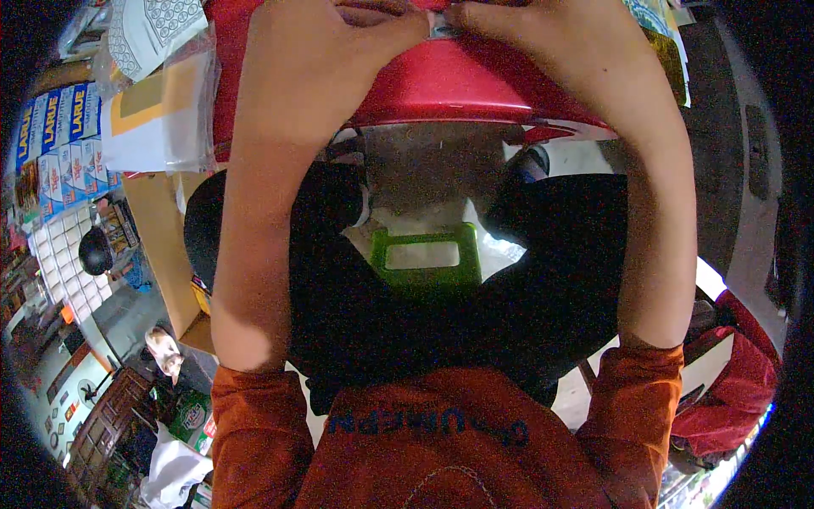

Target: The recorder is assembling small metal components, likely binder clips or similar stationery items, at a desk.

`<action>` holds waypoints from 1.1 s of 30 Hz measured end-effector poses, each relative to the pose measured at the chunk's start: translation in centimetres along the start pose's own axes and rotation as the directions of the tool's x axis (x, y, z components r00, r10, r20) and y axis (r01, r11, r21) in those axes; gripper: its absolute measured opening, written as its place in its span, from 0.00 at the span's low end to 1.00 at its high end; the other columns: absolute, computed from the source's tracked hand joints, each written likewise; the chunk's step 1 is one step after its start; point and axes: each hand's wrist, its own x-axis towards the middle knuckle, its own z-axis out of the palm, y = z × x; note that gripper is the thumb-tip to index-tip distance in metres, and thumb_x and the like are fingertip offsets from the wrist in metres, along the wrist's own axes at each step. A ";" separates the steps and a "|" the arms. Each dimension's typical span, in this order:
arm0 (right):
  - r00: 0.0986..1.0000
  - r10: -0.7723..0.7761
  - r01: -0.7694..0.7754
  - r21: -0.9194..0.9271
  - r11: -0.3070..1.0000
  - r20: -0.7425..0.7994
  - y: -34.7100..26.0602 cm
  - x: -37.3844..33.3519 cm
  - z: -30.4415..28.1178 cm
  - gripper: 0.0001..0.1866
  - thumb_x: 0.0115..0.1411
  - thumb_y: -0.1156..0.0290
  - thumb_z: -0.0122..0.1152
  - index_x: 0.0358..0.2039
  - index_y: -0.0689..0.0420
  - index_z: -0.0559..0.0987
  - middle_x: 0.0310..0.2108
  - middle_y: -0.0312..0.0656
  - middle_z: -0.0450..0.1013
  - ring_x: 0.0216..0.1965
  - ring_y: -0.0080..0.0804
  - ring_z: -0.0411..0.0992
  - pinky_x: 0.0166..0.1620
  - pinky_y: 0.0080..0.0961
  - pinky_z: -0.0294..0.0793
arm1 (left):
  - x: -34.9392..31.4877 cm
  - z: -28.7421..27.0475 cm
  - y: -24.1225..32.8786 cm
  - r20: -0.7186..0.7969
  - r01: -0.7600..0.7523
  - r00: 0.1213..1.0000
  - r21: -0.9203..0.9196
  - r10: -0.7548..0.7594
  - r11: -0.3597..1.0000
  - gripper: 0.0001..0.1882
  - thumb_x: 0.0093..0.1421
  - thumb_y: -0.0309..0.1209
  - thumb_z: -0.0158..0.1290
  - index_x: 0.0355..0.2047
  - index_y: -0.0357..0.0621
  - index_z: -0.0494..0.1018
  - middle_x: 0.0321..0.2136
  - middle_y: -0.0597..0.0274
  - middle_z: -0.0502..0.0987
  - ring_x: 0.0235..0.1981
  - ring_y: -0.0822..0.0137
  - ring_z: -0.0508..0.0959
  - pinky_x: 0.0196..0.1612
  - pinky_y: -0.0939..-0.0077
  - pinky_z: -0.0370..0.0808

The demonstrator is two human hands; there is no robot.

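Top centre | left hand and right hand pinch small shiny piece above red table | handling seems underway, piece not set down; remainder unclear

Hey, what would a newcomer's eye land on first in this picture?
Most likely the bright red table at the top, where the left hand and right hand meet at a small shiny thing. Next, probably, the orange shirt at the bottom and the green frame between the dark-clad legs.
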 end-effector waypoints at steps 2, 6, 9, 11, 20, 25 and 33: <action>1.000 -0.004 0.004 0.001 1.000 -0.006 0.0 0.0 0.0 0.13 0.61 0.77 0.69 0.44 0.71 0.80 0.35 0.52 0.81 0.39 0.39 0.82 0.47 0.35 0.82 | 0.0 0.0 0.1 -0.008 0.008 1.000 0.019 -0.008 1.000 0.29 0.61 0.24 0.66 0.60 0.38 0.68 0.41 0.49 0.81 0.43 0.62 0.84 0.48 0.70 0.80; 1.000 0.011 -0.011 -0.009 1.000 -0.009 -0.5 -0.1 0.0 0.14 0.61 0.77 0.69 0.45 0.71 0.80 0.36 0.53 0.81 0.40 0.40 0.82 0.47 0.34 0.82 | -0.1 -0.2 -0.3 -0.014 0.007 1.000 -0.016 -0.007 1.000 0.29 0.61 0.24 0.66 0.60 0.38 0.68 0.42 0.49 0.82 0.42 0.63 0.84 0.47 0.71 0.80; 1.000 0.012 -0.012 -0.024 1.000 -0.003 -0.7 0.0 -0.2 0.14 0.61 0.77 0.69 0.46 0.72 0.80 0.36 0.53 0.81 0.41 0.40 0.82 0.47 0.34 0.82 | -0.2 -0.3 -0.4 -0.012 0.008 1.000 -0.068 -0.009 0.998 0.28 0.62 0.24 0.67 0.60 0.39 0.68 0.41 0.49 0.82 0.42 0.64 0.84 0.47 0.72 0.80; 1.000 0.021 -0.021 -0.022 1.000 0.010 -0.5 0.0 -0.1 0.15 0.61 0.77 0.69 0.46 0.72 0.80 0.36 0.53 0.81 0.41 0.40 0.82 0.48 0.34 0.82 | -0.3 -0.4 -0.3 -0.017 0.017 1.000 -0.096 -0.019 0.995 0.28 0.62 0.25 0.67 0.60 0.39 0.68 0.41 0.49 0.82 0.42 0.64 0.83 0.46 0.72 0.80; 0.999 0.043 -0.042 0.034 0.999 -0.012 0.0 0.3 -0.1 0.14 0.61 0.78 0.68 0.45 0.72 0.80 0.35 0.52 0.81 0.39 0.39 0.82 0.46 0.34 0.82 | -0.3 -0.2 -0.2 0.005 0.021 1.000 -0.063 -0.021 0.998 0.28 0.63 0.25 0.67 0.60 0.39 0.68 0.41 0.49 0.82 0.42 0.64 0.83 0.47 0.72 0.80; 1.000 0.023 -0.023 0.045 0.999 -0.009 0.0 0.1 0.5 0.14 0.60 0.78 0.68 0.45 0.71 0.80 0.34 0.52 0.81 0.38 0.38 0.82 0.45 0.34 0.81 | -0.5 -0.4 -0.4 -0.009 0.022 1.000 -0.036 -0.022 0.999 0.29 0.62 0.25 0.67 0.60 0.38 0.68 0.42 0.48 0.82 0.43 0.63 0.83 0.48 0.72 0.80; 1.000 0.022 -0.022 0.059 0.998 -0.006 0.0 -0.1 0.0 0.13 0.60 0.78 0.68 0.44 0.71 0.80 0.34 0.51 0.80 0.38 0.37 0.81 0.45 0.33 0.81 | -0.2 -0.2 -0.2 -0.009 0.038 0.999 -0.013 -0.038 0.999 0.28 0.63 0.25 0.67 0.60 0.39 0.68 0.42 0.47 0.82 0.43 0.63 0.83 0.48 0.71 0.80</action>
